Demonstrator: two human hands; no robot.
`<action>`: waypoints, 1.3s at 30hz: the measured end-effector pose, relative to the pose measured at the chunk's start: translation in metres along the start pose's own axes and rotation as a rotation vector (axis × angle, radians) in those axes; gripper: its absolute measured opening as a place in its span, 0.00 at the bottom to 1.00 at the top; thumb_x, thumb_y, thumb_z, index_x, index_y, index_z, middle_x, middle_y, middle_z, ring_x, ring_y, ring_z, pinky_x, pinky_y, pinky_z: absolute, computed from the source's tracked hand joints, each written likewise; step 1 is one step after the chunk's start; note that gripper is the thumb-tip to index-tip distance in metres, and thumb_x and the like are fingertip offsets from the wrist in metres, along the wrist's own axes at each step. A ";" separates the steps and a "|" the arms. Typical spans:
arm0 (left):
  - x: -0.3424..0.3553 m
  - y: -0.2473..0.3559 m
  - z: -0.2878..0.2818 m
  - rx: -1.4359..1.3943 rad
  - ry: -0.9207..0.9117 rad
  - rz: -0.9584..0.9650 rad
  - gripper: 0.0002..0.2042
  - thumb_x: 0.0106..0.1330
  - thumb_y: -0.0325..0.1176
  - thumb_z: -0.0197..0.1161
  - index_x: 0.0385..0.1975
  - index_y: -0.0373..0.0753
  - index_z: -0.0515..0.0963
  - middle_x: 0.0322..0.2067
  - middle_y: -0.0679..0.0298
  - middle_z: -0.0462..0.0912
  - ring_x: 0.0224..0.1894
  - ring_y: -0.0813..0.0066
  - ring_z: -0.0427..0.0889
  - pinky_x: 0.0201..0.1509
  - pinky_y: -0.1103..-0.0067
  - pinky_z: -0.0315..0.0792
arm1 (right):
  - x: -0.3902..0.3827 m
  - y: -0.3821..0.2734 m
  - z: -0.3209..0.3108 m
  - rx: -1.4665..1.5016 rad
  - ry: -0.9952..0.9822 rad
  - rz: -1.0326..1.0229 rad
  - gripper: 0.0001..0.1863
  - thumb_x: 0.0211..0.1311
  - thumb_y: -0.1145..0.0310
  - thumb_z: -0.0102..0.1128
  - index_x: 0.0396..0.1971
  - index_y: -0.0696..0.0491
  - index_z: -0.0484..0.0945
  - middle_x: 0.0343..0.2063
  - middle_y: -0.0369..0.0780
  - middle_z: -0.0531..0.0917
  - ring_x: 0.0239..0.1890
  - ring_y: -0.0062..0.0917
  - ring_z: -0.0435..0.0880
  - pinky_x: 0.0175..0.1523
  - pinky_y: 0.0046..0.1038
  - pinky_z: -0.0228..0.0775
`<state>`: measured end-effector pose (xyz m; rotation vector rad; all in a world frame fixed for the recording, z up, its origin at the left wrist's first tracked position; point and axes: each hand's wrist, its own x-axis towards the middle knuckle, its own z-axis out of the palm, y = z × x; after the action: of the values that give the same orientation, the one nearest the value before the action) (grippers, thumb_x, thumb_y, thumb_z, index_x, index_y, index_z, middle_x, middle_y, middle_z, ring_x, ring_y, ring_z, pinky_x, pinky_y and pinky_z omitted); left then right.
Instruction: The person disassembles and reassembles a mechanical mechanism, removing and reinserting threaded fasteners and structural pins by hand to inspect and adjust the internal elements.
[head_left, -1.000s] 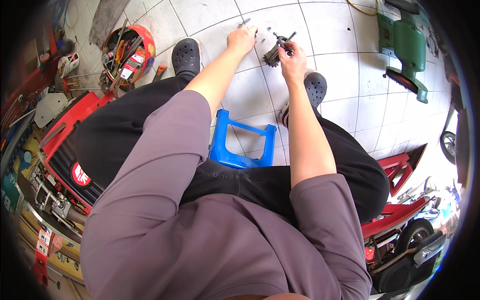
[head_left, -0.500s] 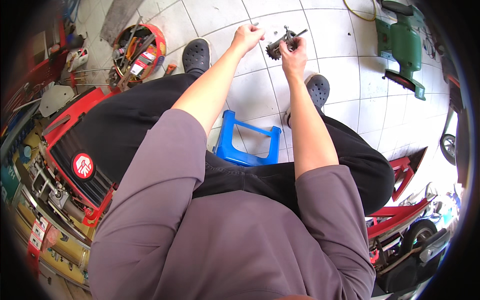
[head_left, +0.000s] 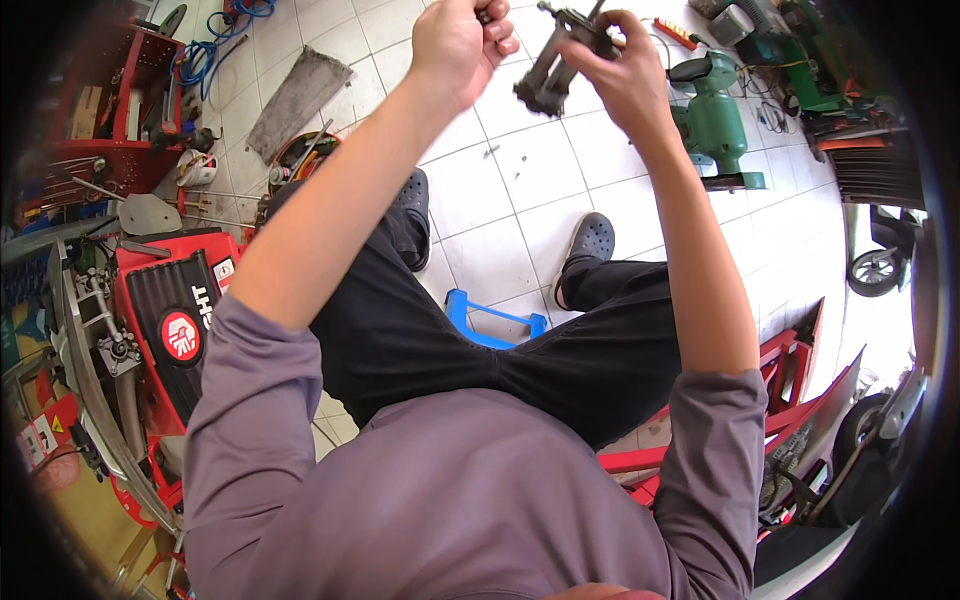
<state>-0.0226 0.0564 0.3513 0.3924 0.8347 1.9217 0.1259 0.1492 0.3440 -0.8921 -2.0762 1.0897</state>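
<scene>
A dark, greasy metal mechanical part [head_left: 548,85], with a block at one end and long bars, is gripped by my right hand [head_left: 632,85]. The thumb lies across it, and the fingers behind it are partly hidden. To its left, my left hand [head_left: 455,50] is closed, fingers curled around a small dark piece [head_left: 484,16] that barely shows near the top edge. The hands are apart. Below them, a few tiny loose pieces [head_left: 520,160] lie on the white tiled floor [head_left: 480,215].
A blue plastic stool [head_left: 460,312] shows between my legs. A green bench grinder [head_left: 715,120] stands on the right. On the left are a red machine [head_left: 150,330], a grey sheet [head_left: 300,95] and a tool bucket [head_left: 300,150] partly behind my forearm. Red metal frames [head_left: 785,365] lie lower right.
Both hands have come up from near the floor, the right one bringing the metal part with it. The view has tilted up, showing more floor ahead, and my legs appear closer together.
</scene>
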 end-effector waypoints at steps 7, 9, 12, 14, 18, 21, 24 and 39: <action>-0.051 -0.013 0.024 0.006 -0.268 0.204 0.04 0.61 0.26 0.42 0.29 0.37 0.66 0.23 0.67 0.65 0.24 0.77 0.65 0.34 0.78 0.67 | -0.087 -0.016 0.015 0.480 -0.063 0.205 0.19 0.47 0.68 0.69 0.33 0.57 0.68 0.18 0.34 0.77 0.18 0.11 0.71 0.22 0.15 0.62; -0.059 -0.020 0.019 0.150 -0.286 0.129 0.06 0.59 0.25 0.37 0.29 0.38 0.63 0.23 0.67 0.59 0.29 0.72 0.64 0.41 0.74 0.65 | -0.100 -0.012 0.019 0.543 -0.036 0.266 0.19 0.46 0.67 0.69 0.33 0.57 0.68 0.17 0.34 0.76 0.18 0.11 0.71 0.22 0.15 0.61; -0.068 -0.030 0.013 0.174 -0.285 0.064 0.06 0.58 0.24 0.37 0.29 0.38 0.64 0.23 0.66 0.61 0.29 0.72 0.65 0.40 0.75 0.64 | -0.102 -0.007 0.018 0.530 -0.057 0.290 0.18 0.46 0.68 0.68 0.32 0.57 0.68 0.18 0.34 0.76 0.18 0.11 0.69 0.22 0.15 0.60; -0.069 -0.032 0.015 0.242 -0.302 0.050 0.06 0.58 0.25 0.37 0.29 0.38 0.64 0.23 0.66 0.61 0.30 0.72 0.65 0.41 0.76 0.64 | -0.099 -0.010 0.013 0.509 -0.094 0.297 0.18 0.45 0.68 0.67 0.33 0.58 0.69 0.18 0.33 0.75 0.19 0.11 0.69 0.22 0.16 0.61; -0.069 -0.041 0.015 0.350 -0.321 0.064 0.06 0.59 0.24 0.37 0.30 0.38 0.63 0.24 0.66 0.61 0.31 0.73 0.65 0.41 0.78 0.64 | -0.100 -0.008 0.012 0.476 -0.068 0.269 0.21 0.43 0.66 0.67 0.34 0.60 0.70 0.18 0.34 0.76 0.20 0.13 0.71 0.24 0.18 0.63; -0.066 -0.048 0.016 0.323 -0.267 0.118 0.06 0.59 0.24 0.37 0.31 0.38 0.63 0.24 0.66 0.62 0.32 0.74 0.65 0.41 0.79 0.64 | -0.103 -0.005 0.008 0.466 -0.090 0.291 0.20 0.43 0.66 0.66 0.34 0.60 0.70 0.19 0.36 0.76 0.21 0.13 0.72 0.24 0.18 0.64; -0.065 -0.050 0.019 0.313 -0.247 0.158 0.05 0.59 0.24 0.38 0.31 0.38 0.63 0.25 0.66 0.62 0.32 0.74 0.65 0.41 0.79 0.64 | -0.103 -0.004 0.005 0.455 -0.107 0.316 0.20 0.42 0.66 0.66 0.34 0.60 0.69 0.20 0.37 0.77 0.21 0.14 0.72 0.25 0.18 0.65; -0.075 -0.051 0.010 0.684 -0.435 0.216 0.08 0.61 0.22 0.37 0.33 0.37 0.65 0.29 0.66 0.66 0.39 0.78 0.69 0.45 0.82 0.65 | -0.105 -0.008 0.004 0.395 -0.067 0.248 0.16 0.47 0.69 0.64 0.34 0.58 0.69 0.21 0.34 0.76 0.21 0.10 0.70 0.25 0.15 0.62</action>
<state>0.0526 0.0102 0.3288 1.3038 1.1651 1.5941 0.1815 0.0616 0.3272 -0.9340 -1.7399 1.6124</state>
